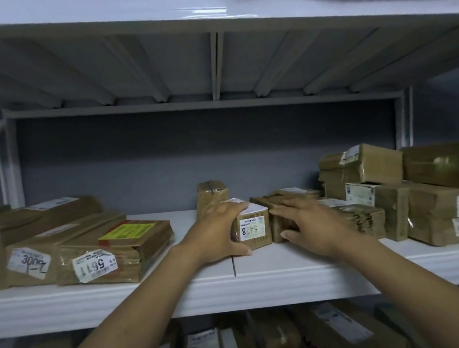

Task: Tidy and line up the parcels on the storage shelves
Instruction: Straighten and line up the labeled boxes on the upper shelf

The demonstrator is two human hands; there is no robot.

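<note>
Middle shelf (263, 289), white metal, observed from the aisle.

Surroundings: left of the work area lies a row of flat brown parcels. The nearest, the yellow-labelled parcel (123, 250) (tag reads 5611), has its front close to the shelf lip. To the right, a stack of cartons (378, 169) stands two high and fills that end of the shelf. Directly behind the hands an upright taped parcel (212, 194) stands towards the grey back wall (206, 153), closing off part of the depth behind the small box. More parcels (271, 339) crowd the shelf below.

The small box (254, 229), label 5428, stands at the middle of the shelf, set back slightly from the front edge. The left hand (217, 231) grips it, with fingers curled over its top left corner and the thumb hooked along its lower front edge. Just beside it on the right, touching or nearly so, lies a darker flat parcel (265, 200). The right hand (312, 221) rests on this, fingers spread and fairly straight across the top, thumb against the front face. It is not closed round anything.

Clearances: bare board lies between the yellow-labelled parcel and the small box, running back to the wall. A narrow strip of bare board runs along the front lip. Overhead, the ribbed underside of the upper shelf (211, 62) sits well above every parcel.
</note>
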